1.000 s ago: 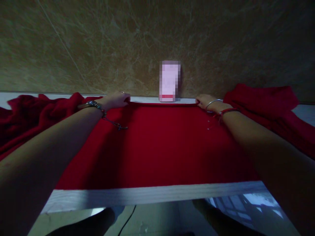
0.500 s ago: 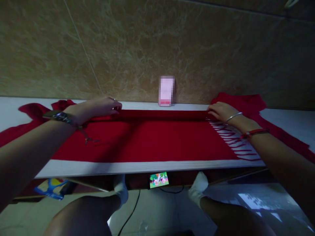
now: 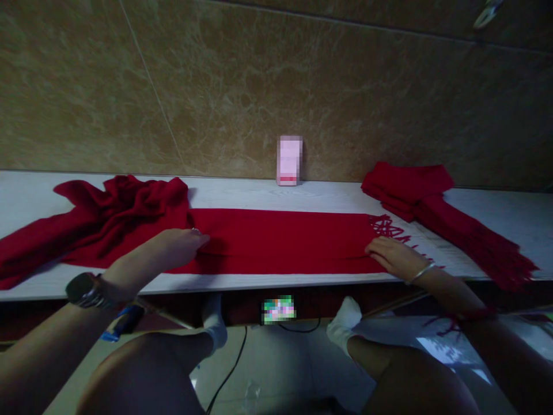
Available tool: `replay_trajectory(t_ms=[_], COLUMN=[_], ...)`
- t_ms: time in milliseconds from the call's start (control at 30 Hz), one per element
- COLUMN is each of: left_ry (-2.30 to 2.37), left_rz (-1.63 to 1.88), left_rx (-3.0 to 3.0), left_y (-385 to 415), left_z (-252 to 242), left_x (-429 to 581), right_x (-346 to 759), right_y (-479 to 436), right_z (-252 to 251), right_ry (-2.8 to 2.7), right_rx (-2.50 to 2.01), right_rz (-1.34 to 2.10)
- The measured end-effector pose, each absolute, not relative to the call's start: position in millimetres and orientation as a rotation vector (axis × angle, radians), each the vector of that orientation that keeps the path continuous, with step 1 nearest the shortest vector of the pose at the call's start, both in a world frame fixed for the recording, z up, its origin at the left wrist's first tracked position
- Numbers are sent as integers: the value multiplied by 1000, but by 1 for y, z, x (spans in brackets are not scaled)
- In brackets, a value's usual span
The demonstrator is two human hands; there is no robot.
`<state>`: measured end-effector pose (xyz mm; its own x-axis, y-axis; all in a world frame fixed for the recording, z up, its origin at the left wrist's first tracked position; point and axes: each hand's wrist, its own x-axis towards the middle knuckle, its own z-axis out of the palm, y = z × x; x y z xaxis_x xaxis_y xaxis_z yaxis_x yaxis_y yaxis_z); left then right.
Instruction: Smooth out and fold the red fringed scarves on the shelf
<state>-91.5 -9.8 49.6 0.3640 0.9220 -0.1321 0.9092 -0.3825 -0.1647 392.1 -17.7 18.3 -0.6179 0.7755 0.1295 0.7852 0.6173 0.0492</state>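
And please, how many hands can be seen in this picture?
2. The left hand is at the flat red cloth, beside the bunched part; the right hand is near the fringe. No other hand shows.

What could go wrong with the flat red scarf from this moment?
The fringe has crossed strands near the right hand, so it may tangle. The flat red scarf lies close to the front edge of the white table; a pull toward the person could drag it over. The bunched red cloth meets the flat part near the left hand, so moving one might crease the other.
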Motion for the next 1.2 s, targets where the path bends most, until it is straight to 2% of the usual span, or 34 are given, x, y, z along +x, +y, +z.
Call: replay_trajectory(t_ms=[67, 233, 500, 833, 1100, 1200], left_ry=[-1685, -1649, -1814, -1776, -1742, -1687], left_rz=[439, 177, 103, -40, -363, -318], left_rx=[-2519, -2600, -2556, -2578, -2595, -2612], left_y=[-10, -6, 20, 25, 19, 13], left_z=[50, 31, 13, 12, 34, 31], left_x=[-84, -61, -44, -47, -56, -53], right_x=[391, 387, 395, 391, 398, 403], right_y=[-18, -15, 19, 34, 27, 21], right_z=[11, -12, -16, -16, -2, 9], right_ry=[-2672, -2477, -2407, -2262, -2027, -1965], right_rx=[-1352, -1512, -1644, -1769, -1549, -1479], right_rz=[-150, -121, 40, -165, -417, -490])
